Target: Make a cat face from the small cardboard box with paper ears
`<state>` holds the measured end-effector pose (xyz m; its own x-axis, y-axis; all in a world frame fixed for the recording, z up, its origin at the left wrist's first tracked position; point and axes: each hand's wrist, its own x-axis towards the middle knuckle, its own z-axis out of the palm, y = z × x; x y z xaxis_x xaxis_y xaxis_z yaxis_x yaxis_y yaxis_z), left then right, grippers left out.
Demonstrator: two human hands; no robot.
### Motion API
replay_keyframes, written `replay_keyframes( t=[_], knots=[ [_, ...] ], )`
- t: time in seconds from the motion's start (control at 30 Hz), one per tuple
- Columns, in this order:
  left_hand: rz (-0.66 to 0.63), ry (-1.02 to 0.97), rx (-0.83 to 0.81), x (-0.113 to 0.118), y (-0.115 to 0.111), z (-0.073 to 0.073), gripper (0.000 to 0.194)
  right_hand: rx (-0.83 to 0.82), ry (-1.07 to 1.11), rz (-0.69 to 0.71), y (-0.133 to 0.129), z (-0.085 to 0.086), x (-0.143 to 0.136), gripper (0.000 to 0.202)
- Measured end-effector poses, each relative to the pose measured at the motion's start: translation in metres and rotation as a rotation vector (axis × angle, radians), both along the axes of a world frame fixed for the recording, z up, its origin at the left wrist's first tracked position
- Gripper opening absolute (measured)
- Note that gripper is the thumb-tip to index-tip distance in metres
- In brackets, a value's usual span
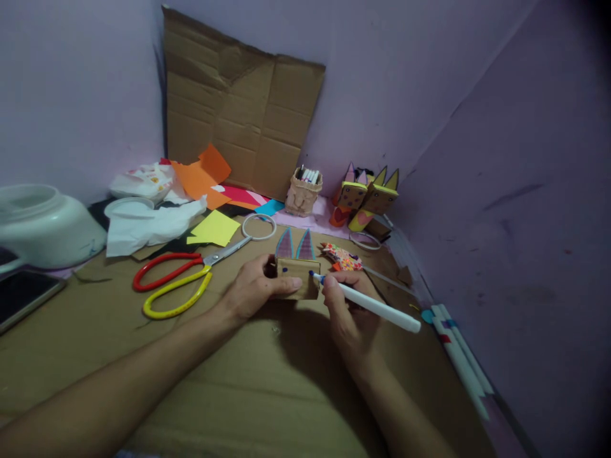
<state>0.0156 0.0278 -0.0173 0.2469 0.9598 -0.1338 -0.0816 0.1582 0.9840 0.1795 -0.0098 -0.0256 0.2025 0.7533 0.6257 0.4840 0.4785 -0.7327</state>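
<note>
A small cardboard box [305, 288] with two purple, blue-edged pointed ears [305, 245] is held upright near the middle of the view. My left hand [252, 286] grips its left side, thumb across the front. Two dark blue dots show on the front face. In my right hand [351, 305] is a white marker [382, 308], its blue tip at the right-hand dot. The fingers of my right hand are closed round the marker near its tip. Just behind that hand lies a floral-patterned paper piece [341, 256].
Scissors [176, 305] with red and yellow handles lie left of the box. Behind stand a marker holder [304, 191] and two eared cardboard figures [367, 197]. A phone [28, 297] and white pot [52, 229] sit far left; more markers [461, 356] lie right.
</note>
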Motion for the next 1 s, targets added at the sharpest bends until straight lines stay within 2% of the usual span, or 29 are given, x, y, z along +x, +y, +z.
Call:
replay_keyframes(
  t=[0.7, 1.0],
  knots=[
    [-0.013, -0.020, -0.008, -0.0001, 0.0009, -0.0014, 0.055, -0.009, 0.031, 0.028, 0.0004, 0.0007, -0.0011, 0.011],
    [-0.007, -0.014, -0.005, -0.0004, 0.0006, -0.0012, 0.054, -0.005, 0.024, -0.018, -0.0004, 0.0016, -0.0004, 0.013]
  ],
)
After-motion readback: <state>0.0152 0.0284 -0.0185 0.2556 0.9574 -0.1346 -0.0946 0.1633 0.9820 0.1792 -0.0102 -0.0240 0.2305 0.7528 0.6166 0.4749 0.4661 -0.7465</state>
